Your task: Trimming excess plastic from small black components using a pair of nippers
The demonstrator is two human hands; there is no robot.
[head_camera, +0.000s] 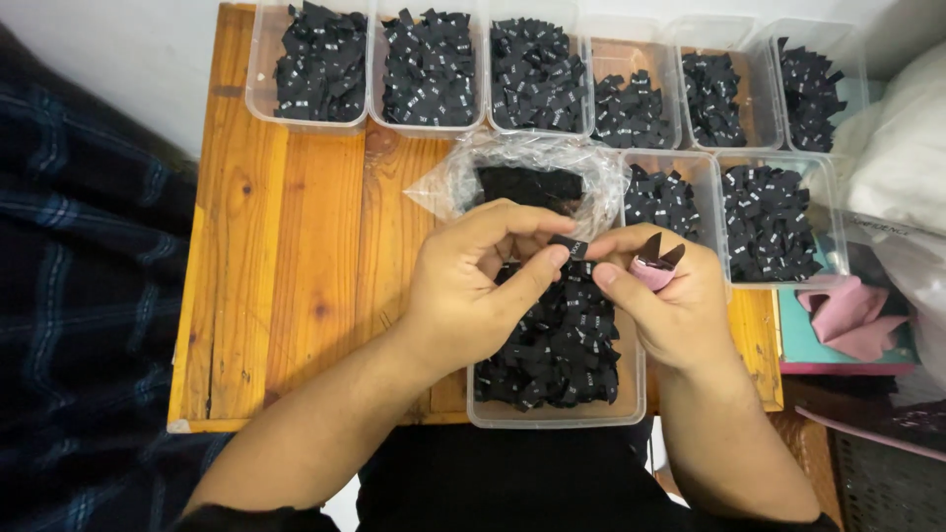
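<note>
Pinching a small black label (570, 246) between both hands' fingers (548, 262).

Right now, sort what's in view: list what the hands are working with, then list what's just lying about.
In use:
left hand and right hand, pinching one small black label
pink-handled snips in the right hand
near tub of black labels under the hands
open plastic bag

Lying about:
other label tubs on the wooden table
pink cloth
white bundle
</note>
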